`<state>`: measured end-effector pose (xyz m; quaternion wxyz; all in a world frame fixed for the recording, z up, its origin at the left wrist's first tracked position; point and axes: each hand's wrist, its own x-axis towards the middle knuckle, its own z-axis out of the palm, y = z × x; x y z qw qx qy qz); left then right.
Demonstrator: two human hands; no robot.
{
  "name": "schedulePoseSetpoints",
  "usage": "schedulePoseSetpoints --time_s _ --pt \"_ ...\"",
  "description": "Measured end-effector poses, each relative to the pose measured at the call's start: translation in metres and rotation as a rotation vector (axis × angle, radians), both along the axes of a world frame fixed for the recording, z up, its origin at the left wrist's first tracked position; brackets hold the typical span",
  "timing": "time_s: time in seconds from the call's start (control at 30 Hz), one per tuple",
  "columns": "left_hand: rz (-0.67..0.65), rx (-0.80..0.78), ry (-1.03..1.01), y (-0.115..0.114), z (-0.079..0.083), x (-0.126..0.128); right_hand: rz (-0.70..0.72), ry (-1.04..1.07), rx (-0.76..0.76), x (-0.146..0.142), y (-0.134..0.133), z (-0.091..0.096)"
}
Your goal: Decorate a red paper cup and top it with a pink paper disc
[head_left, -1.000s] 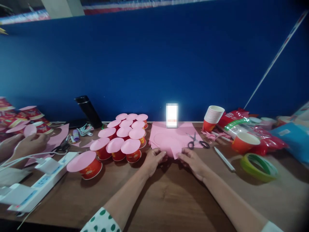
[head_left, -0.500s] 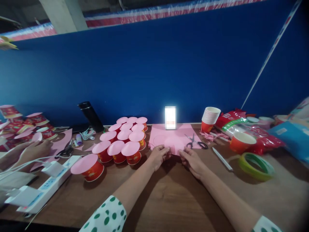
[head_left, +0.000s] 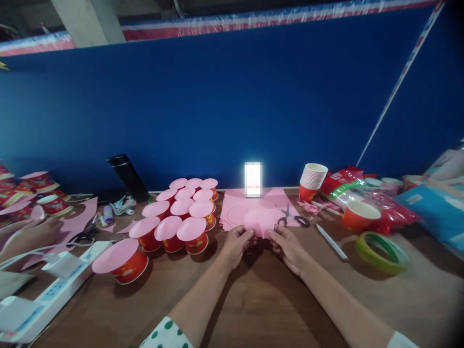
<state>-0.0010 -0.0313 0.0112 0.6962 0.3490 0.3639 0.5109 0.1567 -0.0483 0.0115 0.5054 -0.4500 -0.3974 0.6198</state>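
Between my two hands is a round pink paper disc (head_left: 258, 220), pinched at its near edge. My left hand (head_left: 238, 244) closes thumb and finger on its left side; my right hand (head_left: 287, 244) grips its right side the same way. Beneath and behind it lie pink paper sheets (head_left: 235, 200), one with a drawn circle. Black-handled scissors (head_left: 292, 216) rest partly spread on the sheets, just beyond my right hand. To the left stand several upturned red paper cups (head_left: 197, 243) topped with pink discs, and one such cup (head_left: 133, 265) sits apart, nearer me.
A lit phone (head_left: 253, 180) leans at the back. On the right are stacked paper cups (head_left: 312, 181), a white pen (head_left: 332, 242), green tape (head_left: 382, 252) and a red package (head_left: 344, 187). A power strip (head_left: 68, 290) and another person's hand (head_left: 34, 237) are at left.
The view has shifted slightly, so the things on the table appear further left and a little lower. Both my hands still hold the disc, now seen facing me more fully.
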Motion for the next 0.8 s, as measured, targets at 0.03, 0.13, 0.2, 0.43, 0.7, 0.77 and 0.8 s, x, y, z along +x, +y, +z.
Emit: schedulePoseSetpoints --time_s 0.03,0.13,0.2,0.43,0.7,0.77,0.8 --pt "-0.004 0.001 0.005 -0.0003 0.0007 -0.0005 0.003 0.005 -0.001 0.0001 0.0001 -0.0004" --pt "-0.019 0.015 0.011 0.0003 0.0009 -0.0016 0.009 0.013 -0.007 0.0001 0.0001 -0.0005" --pt "-0.027 0.027 0.015 0.0010 -0.0002 -0.0019 -0.001 0.018 0.000 -0.0001 -0.0001 0.0002" --pt "-0.049 0.046 0.039 0.0019 -0.0035 -0.0019 -0.020 0.028 -0.002 -0.0005 -0.0008 0.0037" --pt "-0.033 0.033 0.016 0.0030 -0.0046 -0.0024 -0.043 0.028 -0.015 -0.0008 -0.0016 0.0048" --pt "-0.024 0.031 0.015 0.0030 -0.0043 -0.0024 -0.033 0.040 -0.011 -0.0007 -0.0014 0.0043" --pt "-0.020 0.028 0.014 0.0030 -0.0043 -0.0024 -0.031 0.045 -0.010 -0.0007 -0.0013 0.0042"
